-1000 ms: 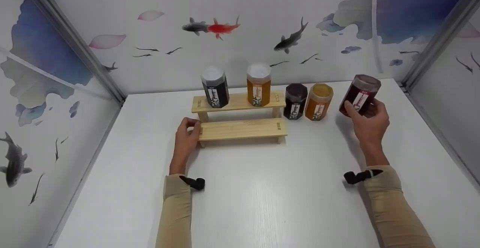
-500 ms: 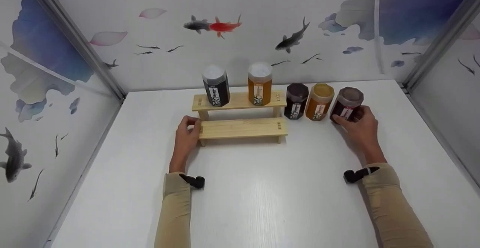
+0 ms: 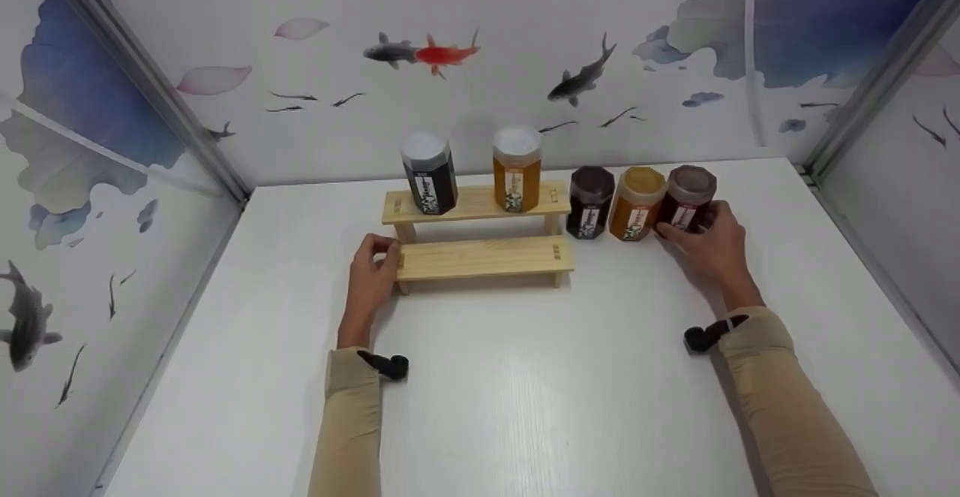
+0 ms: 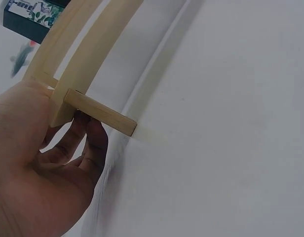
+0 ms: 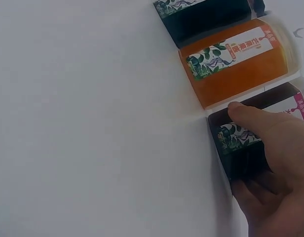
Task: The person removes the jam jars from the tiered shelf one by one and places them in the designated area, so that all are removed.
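Note:
My right hand (image 3: pixel 712 249) grips a dark red octagonal jar (image 3: pixel 688 189) that stands at the right end of a row. In the right wrist view, the thumb lies across the label of this jar (image 5: pixel 241 143) and the fingers curl round its far side. Beside it are an amber jar (image 3: pixel 637 204) and a darker jar (image 3: pixel 591 204). My left hand (image 3: pixel 373 272) holds the left end of the lower step of a two-step wooden rack (image 3: pixel 484 258); in the left wrist view its fingers curl beneath the board (image 4: pixel 93 57). The upper step bears a black jar (image 3: pixel 430 174) and an amber jar with white lid (image 3: pixel 517 170).
The rack and jars stand on a white table (image 3: pixel 525 392) near its back edge. Printed panels with fish and petals enclose it at the back (image 3: pixel 480 1) and both sides. Metal posts (image 3: pixel 172 99) mark the corners.
The dark red jar, tilted and raised a second ago, has come down and left in my right hand to stand next to the amber jar. My left hand has stayed on the rack.

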### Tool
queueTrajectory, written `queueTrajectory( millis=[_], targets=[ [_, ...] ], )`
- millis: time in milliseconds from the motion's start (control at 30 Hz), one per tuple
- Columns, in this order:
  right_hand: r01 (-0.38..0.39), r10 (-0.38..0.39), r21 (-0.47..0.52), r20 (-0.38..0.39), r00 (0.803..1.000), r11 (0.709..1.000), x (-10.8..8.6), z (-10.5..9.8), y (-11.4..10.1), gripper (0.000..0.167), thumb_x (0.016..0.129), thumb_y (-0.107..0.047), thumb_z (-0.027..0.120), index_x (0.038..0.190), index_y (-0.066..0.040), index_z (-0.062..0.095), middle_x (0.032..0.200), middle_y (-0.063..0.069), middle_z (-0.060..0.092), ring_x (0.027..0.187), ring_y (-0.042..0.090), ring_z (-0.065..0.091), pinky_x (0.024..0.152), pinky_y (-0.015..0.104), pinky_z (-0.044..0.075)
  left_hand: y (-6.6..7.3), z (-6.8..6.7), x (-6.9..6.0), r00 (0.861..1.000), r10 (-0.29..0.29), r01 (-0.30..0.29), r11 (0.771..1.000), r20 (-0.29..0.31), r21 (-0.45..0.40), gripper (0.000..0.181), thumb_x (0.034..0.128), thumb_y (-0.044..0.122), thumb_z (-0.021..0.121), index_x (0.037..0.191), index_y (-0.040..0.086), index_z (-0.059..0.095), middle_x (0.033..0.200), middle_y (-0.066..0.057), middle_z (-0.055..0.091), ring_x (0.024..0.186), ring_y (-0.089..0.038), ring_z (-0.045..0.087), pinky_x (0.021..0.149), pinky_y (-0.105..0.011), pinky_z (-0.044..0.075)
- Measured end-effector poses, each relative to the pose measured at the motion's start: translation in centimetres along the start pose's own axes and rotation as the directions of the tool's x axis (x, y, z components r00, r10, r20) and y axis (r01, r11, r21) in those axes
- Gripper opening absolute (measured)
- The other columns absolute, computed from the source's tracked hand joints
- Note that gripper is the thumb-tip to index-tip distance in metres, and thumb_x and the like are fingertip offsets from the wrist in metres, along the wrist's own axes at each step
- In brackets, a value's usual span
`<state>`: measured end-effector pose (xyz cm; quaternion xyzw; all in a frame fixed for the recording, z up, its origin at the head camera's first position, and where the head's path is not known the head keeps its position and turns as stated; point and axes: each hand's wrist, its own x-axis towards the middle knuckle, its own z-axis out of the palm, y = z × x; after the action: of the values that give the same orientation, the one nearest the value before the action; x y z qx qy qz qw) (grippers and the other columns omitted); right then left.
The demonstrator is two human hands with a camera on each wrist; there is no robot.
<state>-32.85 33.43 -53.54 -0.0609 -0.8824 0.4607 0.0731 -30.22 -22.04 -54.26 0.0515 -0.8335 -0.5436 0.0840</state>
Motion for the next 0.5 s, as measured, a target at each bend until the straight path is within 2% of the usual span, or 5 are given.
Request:
queueTrajectory(
  millis=[233, 500],
  targets=[
    [0.015, -0.012, -0.054, 0.066, 0.998, 0.998, 0.11, -0.55, 0.07, 0.098, 0.097, -0.046, 0.08, 0.162, 0.006, 0.029, 0.163, 0.033, 0.044, 0.154, 0.05, 0.042, 0.128, 0.063, 0.036, 0.21, -0.14, -0.14, 1.0, 0.006, -0.006, 1.0, 0.001, 0.002, 0.023, 0.1122, 0.026, 0.058, 0.125, 0.007, 0.061, 0.131, -0.014, 0.065, 0.125, -0.025, 0.059, 0.12, -0.049, 0.048],
    [0.019, -0.01, -0.089, 0.099, 0.995, 0.996, 0.17, -0.64, -0.02, 0.1, 0.098, -0.044, 0.08, 0.165, 0.006, 0.023, 0.164, 0.036, 0.041, 0.155, 0.052, 0.041, 0.127, 0.065, 0.034, 0.17, -0.11, -0.29, 1.0, -0.015, 0.015, 1.0, 0.005, -0.003, 0.024, 0.1124, 0.029, 0.057, 0.126, 0.009, 0.06, 0.132, -0.012, 0.064, 0.126, -0.024, 0.058, 0.121, -0.047, 0.047]
  ],
)
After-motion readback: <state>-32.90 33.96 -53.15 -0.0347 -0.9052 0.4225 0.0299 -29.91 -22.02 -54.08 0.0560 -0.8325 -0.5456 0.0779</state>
